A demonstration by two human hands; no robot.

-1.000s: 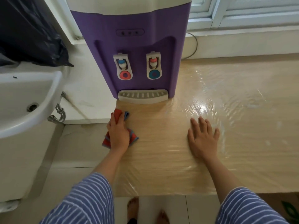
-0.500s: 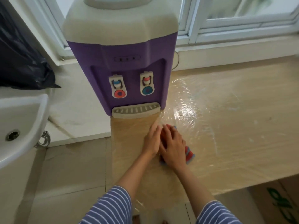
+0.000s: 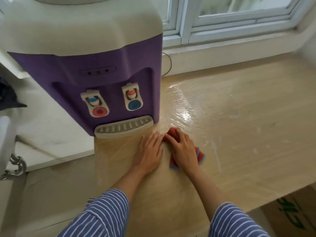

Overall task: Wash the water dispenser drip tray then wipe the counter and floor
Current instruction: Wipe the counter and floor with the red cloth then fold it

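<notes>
the worktop (image 3: 248,134) is a pale wood-look surface under shiny clear film. its front edge runs diagonally toward the lower right and its left edge drops straight down past the dispenser; a broad stretch lies open to the right, up to the sill below the window (image 3: 239,19). the purple and cream water dispenser (image 3: 95,65) stands at the worktop's back left corner, with the grey slotted drip tray (image 3: 124,129) seated at its base, long axis across the front, tilting up slightly to the right. just in front of the tray, the left hand (image 3: 150,153) lies flat on the film, its grip apart with fingers straight. touching beside it, the right hand (image 3: 183,149) presses down on a red cloth with blue stripes (image 3: 200,155), fingers nearly straight; the cloth's long axis runs from near the tray's right end back toward the person. below the front edge a cardboard box (image 3: 290,214) shows green lettering, too cut off to read.
</notes>
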